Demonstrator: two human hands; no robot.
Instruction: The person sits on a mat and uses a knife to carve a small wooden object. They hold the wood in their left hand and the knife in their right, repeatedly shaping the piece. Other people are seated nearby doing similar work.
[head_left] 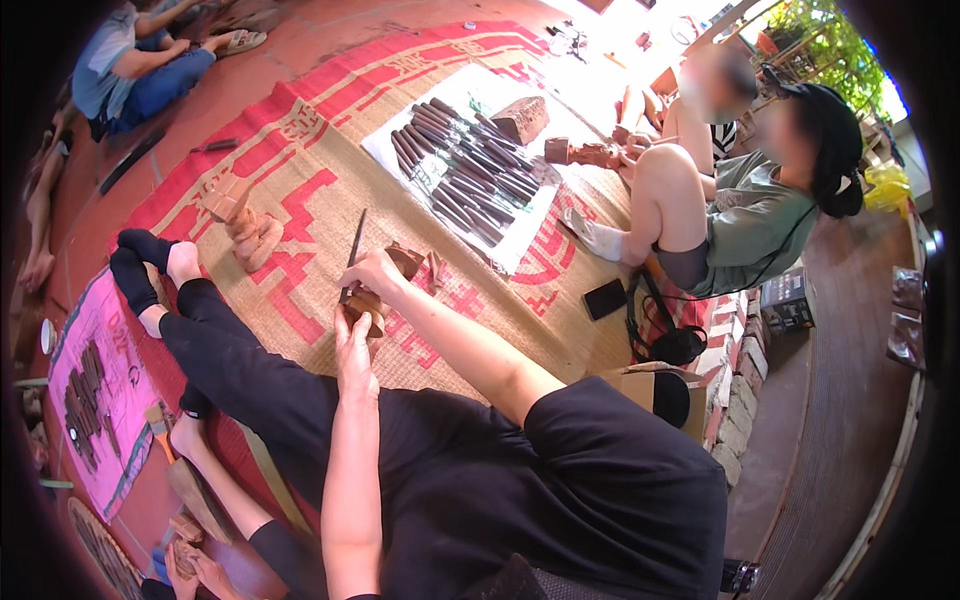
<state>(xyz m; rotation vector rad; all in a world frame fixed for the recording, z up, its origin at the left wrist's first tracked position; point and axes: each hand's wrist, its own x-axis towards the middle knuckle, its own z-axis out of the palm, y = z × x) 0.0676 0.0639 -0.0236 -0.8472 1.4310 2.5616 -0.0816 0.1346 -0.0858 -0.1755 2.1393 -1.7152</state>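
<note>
My left hand [355,345] grips the near end of a brown wood carving [369,312], low over the mat beside my legs. My right hand [372,272] is closed around a slim dark file [357,240] whose narrow end points up and away. The file's lower end meets the carving near my left fingers. Beyond my right wrist shows more carved brown wood [405,260]; my forearm hides whether both parts are one piece. A lighter carved wooden figure [255,240] stands on the mat to the left.
Several dark-handled carving tools [465,160] lie on a white sheet [385,150], beside a wood block [522,120]. More tools [88,400] rest on a pink cloth [125,440]. A co-worker [770,220] sits right, holding a carving [580,153]. A phone [604,299] lies nearby.
</note>
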